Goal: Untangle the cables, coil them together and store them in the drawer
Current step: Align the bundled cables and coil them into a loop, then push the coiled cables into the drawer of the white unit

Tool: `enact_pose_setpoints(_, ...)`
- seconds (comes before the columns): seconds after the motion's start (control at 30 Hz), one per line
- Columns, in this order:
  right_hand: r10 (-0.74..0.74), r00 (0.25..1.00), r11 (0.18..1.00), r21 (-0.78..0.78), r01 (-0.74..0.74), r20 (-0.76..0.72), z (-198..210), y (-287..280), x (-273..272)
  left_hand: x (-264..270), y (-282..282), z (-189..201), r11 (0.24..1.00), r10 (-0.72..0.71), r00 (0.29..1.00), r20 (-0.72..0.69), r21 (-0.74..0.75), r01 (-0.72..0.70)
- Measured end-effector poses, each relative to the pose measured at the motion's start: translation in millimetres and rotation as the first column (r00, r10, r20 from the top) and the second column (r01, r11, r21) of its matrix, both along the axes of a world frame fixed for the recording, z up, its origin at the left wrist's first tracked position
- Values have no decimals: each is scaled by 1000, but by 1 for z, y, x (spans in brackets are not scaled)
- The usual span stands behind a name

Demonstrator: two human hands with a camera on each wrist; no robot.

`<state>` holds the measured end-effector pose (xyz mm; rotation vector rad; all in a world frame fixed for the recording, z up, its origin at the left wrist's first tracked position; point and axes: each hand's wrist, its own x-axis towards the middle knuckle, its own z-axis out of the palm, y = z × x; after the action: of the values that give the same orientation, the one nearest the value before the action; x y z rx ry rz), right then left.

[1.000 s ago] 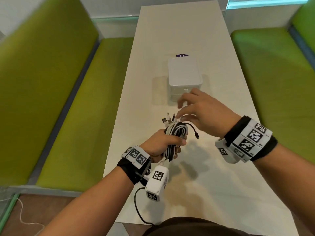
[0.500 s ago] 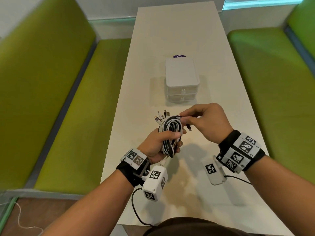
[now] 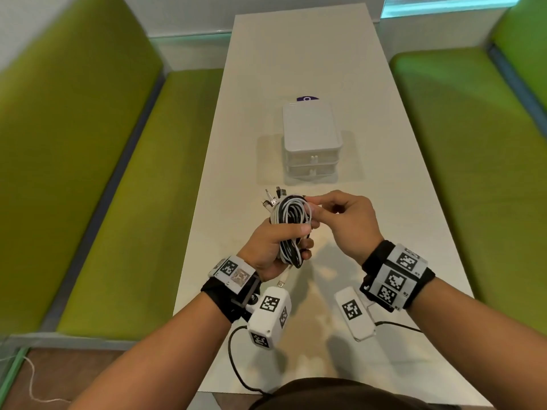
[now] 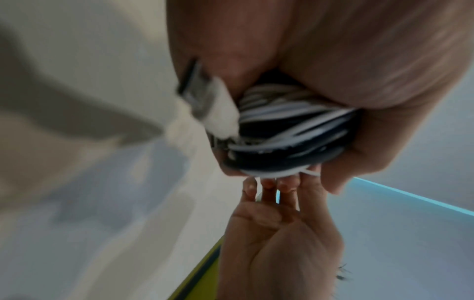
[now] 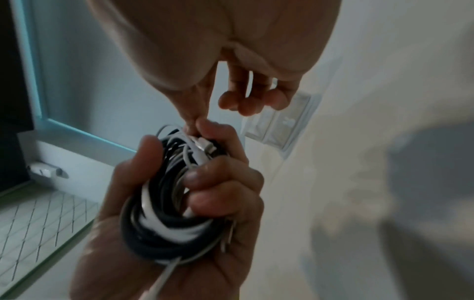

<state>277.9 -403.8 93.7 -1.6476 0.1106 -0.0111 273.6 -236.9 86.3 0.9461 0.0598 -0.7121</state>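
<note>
A coil of black and white cables (image 3: pixel 291 220) is held above the white table (image 3: pixel 384 202). My left hand (image 3: pixel 278 244) grips the coil round its middle, thumb across the front. Several plugs stick out at the coil's top left, and one white plug hangs below the hand. My right hand (image 3: pixel 313 207) pinches a cable end at the top right of the coil (image 5: pixel 166 192) with thumb and forefinger, the other fingers curled. In the left wrist view the coil (image 4: pixel 287 132) fills my palm. A small white drawer unit (image 3: pixel 310 143) stands farther up the table, both drawers shut.
Green benches (image 3: pixel 103 173) run along both sides of the narrow table. A purple object (image 3: pixel 307 98) peeks out behind the drawer unit. Black wires from the wrist cameras trail across the table's near edge.
My right hand came back from near the drawer unit to the coil and took hold of a loose black cable end, tucking it against the top. The left hand kept its grip.
</note>
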Motion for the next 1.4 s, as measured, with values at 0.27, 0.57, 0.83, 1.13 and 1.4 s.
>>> enact_pose_setpoints(0.27, 340, 846, 891, 428, -151, -410, 12, -21, 10, 4, 16, 22, 265, -622, 611, 489, 866, -423)
enact_pose_setpoints(0.57, 702, 484, 630, 138, -764, -522, 26, -12, 21, 7, 6, 26, 11, -993, 75, 92, 706, -708)
enact_pose_setpoints(0.83, 477, 687, 457, -513, -727, -549, 14, 13, 11, 11, -10, 17, -151, -955, 296, 28, 812, -564)
enact_pose_setpoints(1.13, 392, 804, 446, -672, -591, -447, 3, 17, 10, 21, -6, 4, -90, -934, 341, 111, 847, -524)
enact_pose_setpoints(1.4, 367, 786, 391, -684, -615, -497, 2, 17, 13, 25, -15, -2, -178, -900, 433, 52, 863, -473)
